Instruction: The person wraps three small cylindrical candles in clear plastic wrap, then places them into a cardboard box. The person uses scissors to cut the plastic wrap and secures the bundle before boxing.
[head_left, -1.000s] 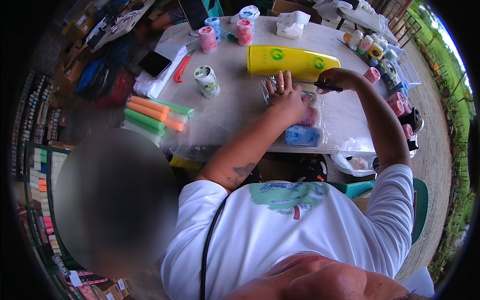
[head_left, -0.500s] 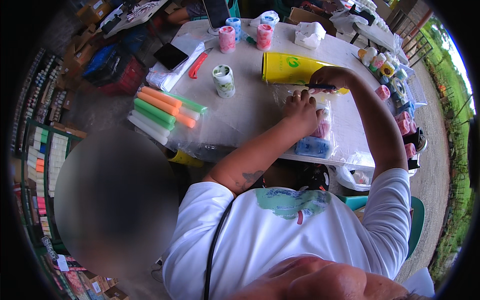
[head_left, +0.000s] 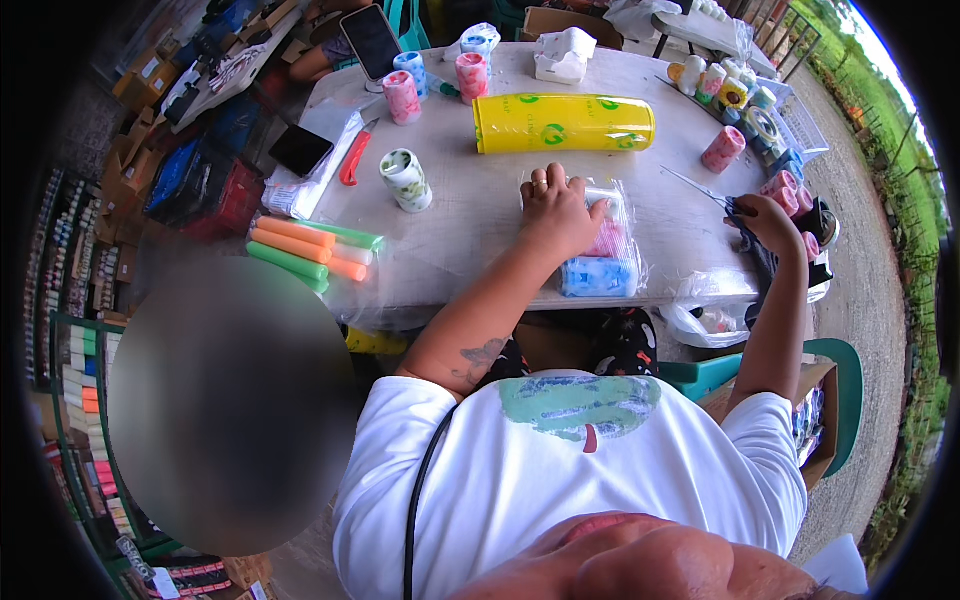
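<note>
My left hand [head_left: 560, 212], with a ring on one finger, lies over the upper left part of a clear plastic-wrapped pack of candles [head_left: 600, 277]; its fingers are stretched out and the thumb is apart. Blue, pink and white parts show through the film. Over at the right edge of the table, my right hand [head_left: 768, 222] is closed round the dark handles of a pair of scissors [head_left: 697, 187], whose blades point up and left. A yellow roll of plastic wrap [head_left: 565, 123] lies just beyond my left hand.
Marbled candles, including a green-white one [head_left: 405, 181], stand around the table [head_left: 460, 240]. A red-handled cutter [head_left: 354, 160], a phone [head_left: 301, 150] and bagged orange and green sticks [head_left: 295, 240] lie left. Decorated candles [head_left: 710, 84] line the right edge. A blurred round area covers the lower left.
My right hand has moved right and nearer, away from the film beside the yellow roll, carrying the scissors. My left hand stays on the pack. The view has shifted slightly.
</note>
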